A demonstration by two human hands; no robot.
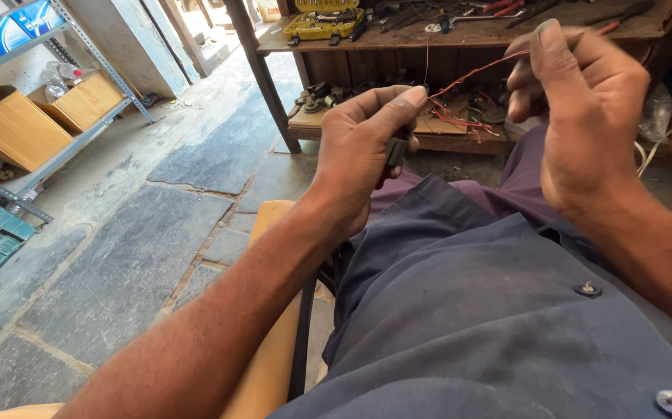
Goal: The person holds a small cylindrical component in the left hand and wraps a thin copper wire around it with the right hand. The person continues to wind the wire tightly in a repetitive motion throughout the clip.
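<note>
Two hands are working over the lap: the left hand (363, 147) is gripping one small dark part (395, 150), the right hand (584, 105) is pinching one thin red wire (471, 75) stretching between them. Beyond, one cluttered wooden bench (475, 35) is standing.

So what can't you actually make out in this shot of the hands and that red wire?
- Head view: the small dark part in the left hand is mostly covered by its fingers.
- The red wire ends inside the blurred right hand.
- Tools on the workbench are too small and cut by the top edge.
</note>
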